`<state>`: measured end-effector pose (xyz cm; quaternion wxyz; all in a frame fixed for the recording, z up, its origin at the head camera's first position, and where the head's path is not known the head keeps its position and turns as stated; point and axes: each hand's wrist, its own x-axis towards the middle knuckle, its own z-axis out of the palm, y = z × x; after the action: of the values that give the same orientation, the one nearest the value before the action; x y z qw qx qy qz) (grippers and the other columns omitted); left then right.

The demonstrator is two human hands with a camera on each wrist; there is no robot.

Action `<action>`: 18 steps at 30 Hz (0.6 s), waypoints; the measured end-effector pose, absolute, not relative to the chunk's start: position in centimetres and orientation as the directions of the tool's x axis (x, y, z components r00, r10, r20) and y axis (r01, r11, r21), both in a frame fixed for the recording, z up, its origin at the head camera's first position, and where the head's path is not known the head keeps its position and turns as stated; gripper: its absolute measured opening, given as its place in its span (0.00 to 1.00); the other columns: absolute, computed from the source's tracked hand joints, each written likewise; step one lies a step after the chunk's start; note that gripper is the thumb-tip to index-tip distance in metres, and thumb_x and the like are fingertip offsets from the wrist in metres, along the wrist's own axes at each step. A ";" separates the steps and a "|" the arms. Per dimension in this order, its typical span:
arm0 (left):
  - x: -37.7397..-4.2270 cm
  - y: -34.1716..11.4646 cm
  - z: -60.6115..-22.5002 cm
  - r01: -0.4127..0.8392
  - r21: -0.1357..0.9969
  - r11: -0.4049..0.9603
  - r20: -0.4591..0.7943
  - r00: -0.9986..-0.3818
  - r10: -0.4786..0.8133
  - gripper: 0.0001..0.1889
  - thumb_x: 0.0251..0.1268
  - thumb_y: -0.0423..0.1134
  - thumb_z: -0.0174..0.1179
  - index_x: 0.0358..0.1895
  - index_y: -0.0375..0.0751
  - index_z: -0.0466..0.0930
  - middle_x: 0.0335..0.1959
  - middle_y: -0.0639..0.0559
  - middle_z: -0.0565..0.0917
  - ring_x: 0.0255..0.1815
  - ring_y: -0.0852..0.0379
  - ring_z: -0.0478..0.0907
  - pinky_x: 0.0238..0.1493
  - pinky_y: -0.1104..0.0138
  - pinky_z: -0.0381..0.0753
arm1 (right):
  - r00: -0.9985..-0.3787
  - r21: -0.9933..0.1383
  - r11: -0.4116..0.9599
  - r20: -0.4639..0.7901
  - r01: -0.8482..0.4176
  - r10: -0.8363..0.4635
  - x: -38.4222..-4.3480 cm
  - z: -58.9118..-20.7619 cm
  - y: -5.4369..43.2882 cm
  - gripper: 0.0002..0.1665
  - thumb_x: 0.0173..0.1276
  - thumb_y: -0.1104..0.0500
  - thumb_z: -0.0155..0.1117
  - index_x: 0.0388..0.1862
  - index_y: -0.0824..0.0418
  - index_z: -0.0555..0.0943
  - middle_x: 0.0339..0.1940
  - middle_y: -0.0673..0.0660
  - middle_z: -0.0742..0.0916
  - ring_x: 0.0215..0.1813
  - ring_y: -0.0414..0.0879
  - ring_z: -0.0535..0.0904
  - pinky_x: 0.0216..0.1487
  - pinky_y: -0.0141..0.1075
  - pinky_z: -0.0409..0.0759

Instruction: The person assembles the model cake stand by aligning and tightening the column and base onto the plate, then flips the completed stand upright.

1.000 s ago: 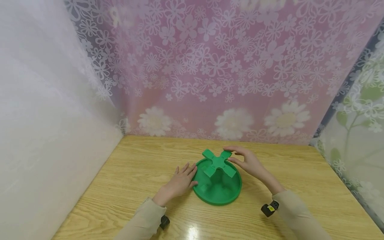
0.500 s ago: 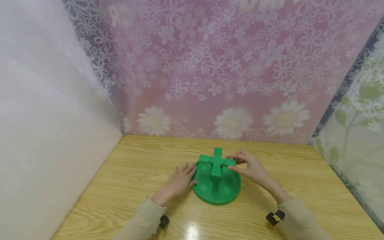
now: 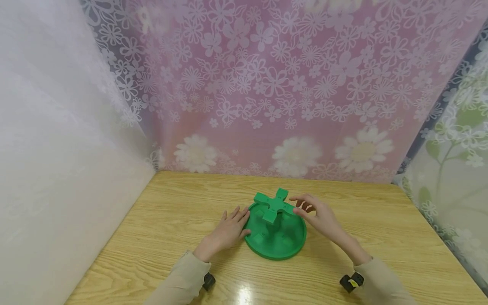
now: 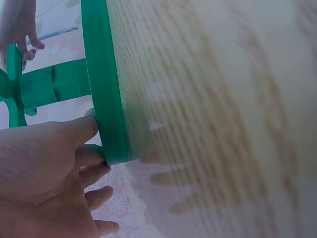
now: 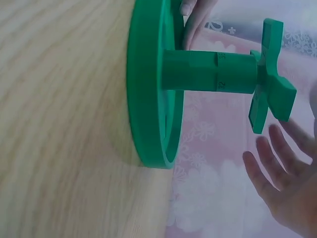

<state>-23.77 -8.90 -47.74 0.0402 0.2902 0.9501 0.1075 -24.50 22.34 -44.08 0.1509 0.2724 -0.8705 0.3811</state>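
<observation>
A green round base [image 3: 275, 256] with a raised rim lies on the table. From its middle rises a green post [image 5: 198, 72], marked with small numbers, and a flat four-armed green cross [image 3: 274, 205] sits on top. My left hand [image 3: 225, 233] rests at the left side of the base, fingers extended; in the left wrist view its thumb and a finger touch the rim. Beside the cross's right arm is my right hand [image 3: 319, 215], fingers loosely spread. The right wrist view shows a fingertip right at one arm's end, with no grip round it.
Wood-grain table [image 3: 183, 203] surrounds the base. A pink flowered curtain [image 3: 244, 106] hangs behind it, a white sheet [image 3: 68, 140] stands on the left, and a leafy patterned sheet [image 3: 453, 190] on the right. Black wrist cameras [image 3: 351, 281] sit below the sleeves.
The cross has turned clockwise as seen from above. My right hand pinched an arm half a second ago; its fingers have since loosened and moved slightly right. The left hand and base stayed put.
</observation>
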 end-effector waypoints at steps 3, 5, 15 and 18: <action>-23.8 -8.9 -47.8 0.541 0.229 0.810 -0.015 -0.830 0.558 0.33 0.80 0.49 0.51 0.79 0.34 0.59 0.81 0.42 0.57 0.82 0.39 0.51 0.75 0.36 0.53 | -0.826 -0.608 0.565 0.473 -0.558 -0.306 -25.2 -43.8 22.4 0.14 0.79 0.57 0.59 0.59 0.57 0.83 0.46 0.51 0.84 0.45 0.42 0.78 0.46 0.45 0.83; -23.7 -8.9 -47.8 0.542 0.225 0.809 -0.013 -0.829 0.559 0.33 0.80 0.49 0.52 0.79 0.34 0.59 0.81 0.42 0.57 0.81 0.39 0.52 0.75 0.36 0.54 | -0.836 -0.628 0.556 0.459 -0.544 -0.300 -25.8 -43.6 22.4 0.16 0.82 0.56 0.55 0.61 0.58 0.83 0.52 0.53 0.84 0.51 0.46 0.78 0.52 0.52 0.82; -23.7 -8.9 -47.7 0.534 0.224 0.815 -0.027 -0.833 0.553 0.34 0.80 0.51 0.50 0.79 0.35 0.58 0.82 0.43 0.56 0.82 0.40 0.50 0.76 0.37 0.52 | -0.818 -0.758 0.384 0.331 -0.528 -0.471 -28.7 -43.7 21.5 0.23 0.86 0.59 0.45 0.73 0.58 0.74 0.71 0.60 0.78 0.70 0.60 0.73 0.65 0.62 0.73; -23.7 -8.9 -47.8 0.534 0.233 0.813 -0.026 -0.832 0.555 0.34 0.80 0.50 0.51 0.79 0.35 0.58 0.82 0.43 0.56 0.82 0.40 0.49 0.76 0.36 0.51 | -0.813 -0.791 0.345 0.303 -0.505 -0.497 -28.9 -43.7 21.4 0.23 0.86 0.57 0.44 0.74 0.56 0.73 0.72 0.61 0.77 0.70 0.58 0.73 0.65 0.59 0.74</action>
<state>-23.71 -8.86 -47.75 0.0463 0.2863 0.9508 0.1085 -28.91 21.43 -43.74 0.0042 0.3054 -0.8200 0.4841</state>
